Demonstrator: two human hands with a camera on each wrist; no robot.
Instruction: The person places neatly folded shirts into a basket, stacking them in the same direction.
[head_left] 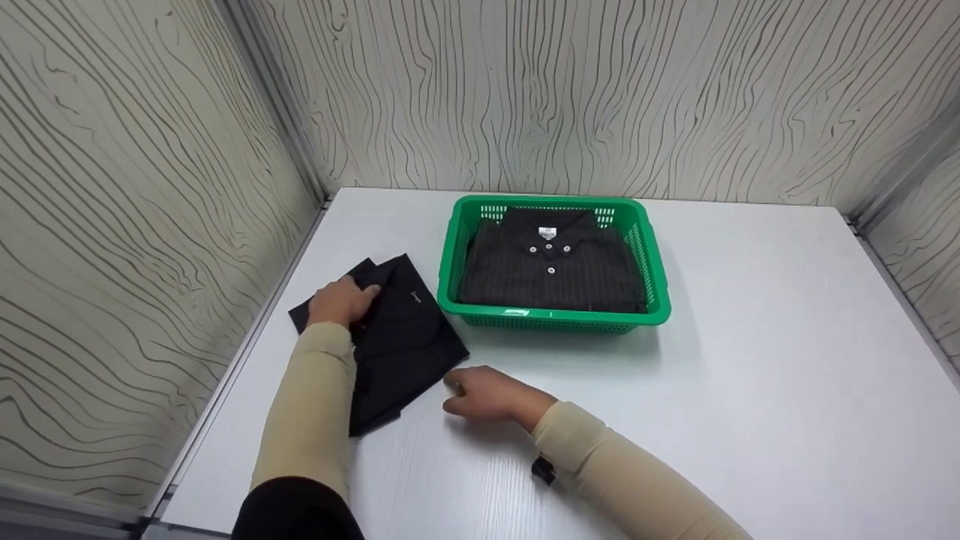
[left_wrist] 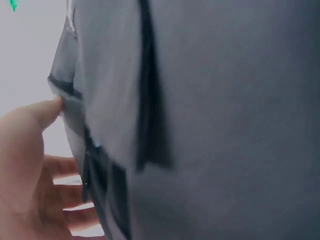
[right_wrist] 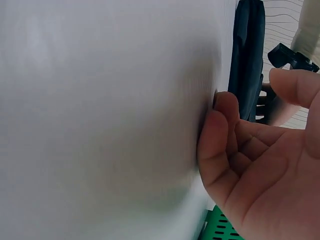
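A folded black garment [head_left: 401,330] with a small pale logo lies at an angle on the left of the white table. My left hand [head_left: 341,300] grips its upper left part, the thumb on top. In the left wrist view, the left hand's thumb and fingers [left_wrist: 72,195] are at the edge of the dark cloth [left_wrist: 215,120], partly behind its folds. My right hand [head_left: 487,394] is just off the garment's lower right corner, holding nothing. Seen from the right wrist, its fingers [right_wrist: 215,140] are loosely bent, with the tips at the tabletop.
Right of the garment stands a green plastic basket [head_left: 555,315] with a folded dark striped shirt [head_left: 551,277] in it, collar and buttons upward. Wood-patterned panels [head_left: 525,97] enclose the white table [head_left: 765,360] at the back and sides.
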